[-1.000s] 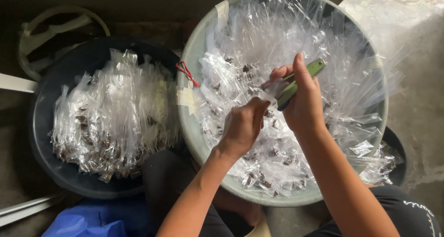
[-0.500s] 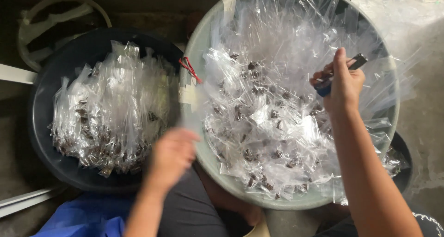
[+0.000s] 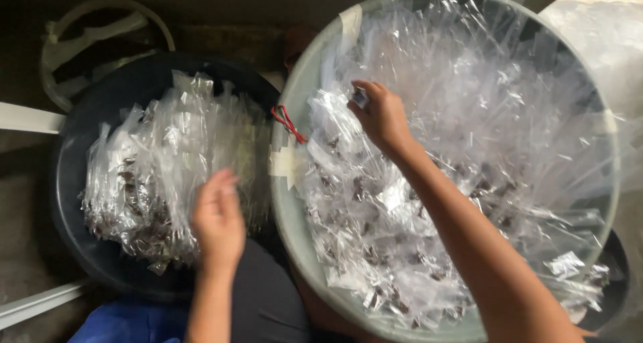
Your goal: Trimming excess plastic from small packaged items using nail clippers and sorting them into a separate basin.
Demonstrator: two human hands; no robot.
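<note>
Grey tub (image 3: 305, 82), right hand (image 3: 382, 115) pinching upright packet (image 3: 360, 96)

The right hand (image 3: 383, 117) reaches into the pale green basin (image 3: 287, 202), its fingers (image 3: 365, 96) curled on a clear plastic packet (image 3: 359, 99) atop the heap of clear packets (image 3: 469, 169) that fills the basin. The left hand (image 3: 218, 221) hovers, fingers loosely spread, over the edge of the dark tub (image 3: 67, 202), which holds a second pile of clear bags with dark contents (image 3: 161, 175). A red tie (image 3: 288, 123) lies at the basin's taped rim. A round lid-like ring (image 3: 100, 41) sits beyond the tub.
</note>
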